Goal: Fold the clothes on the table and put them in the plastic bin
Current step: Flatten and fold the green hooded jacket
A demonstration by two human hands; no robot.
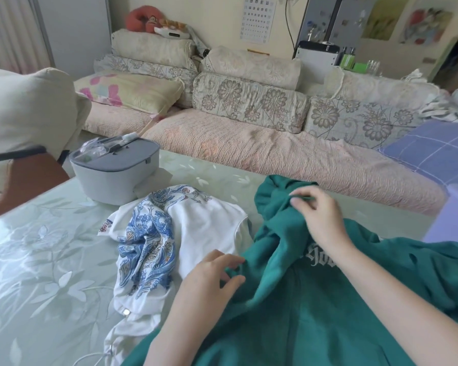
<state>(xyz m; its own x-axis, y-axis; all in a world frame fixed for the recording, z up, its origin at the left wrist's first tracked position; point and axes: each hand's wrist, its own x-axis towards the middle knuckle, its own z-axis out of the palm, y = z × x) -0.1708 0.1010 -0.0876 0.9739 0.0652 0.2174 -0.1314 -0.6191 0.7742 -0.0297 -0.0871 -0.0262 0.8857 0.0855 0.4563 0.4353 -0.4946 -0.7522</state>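
Green sweatshirt: lies rumpled on the near right part of the table, spilling toward the person, with its top end bunched up on the sofa side.
Lettering: pale print on the sweatshirt's chest, partly hidden behind the right wrist, so I cannot read it.
Left hand: at the sweatshirt's left edge, fingers curled, thumb and fingertips pinching a small fold of the green cloth.
Right hand: farther up on the bunched top end, fingers bent and close together, fingertips nipping a ridge of the green cloth.
White shirt: crumpled in a heap just left of the sweatshirt and touching it, a blue flowery print showing on its folds.
Grey bin: stands on the far left of the table, just behind the white shirt, with its darker lid on.
Clear wrapper: lies on the bin's lid at its far left corner.
Sofa: runs along the far side of the table, piled with flowered cushions.
Purple checked cloth: at the right end of the sofa.
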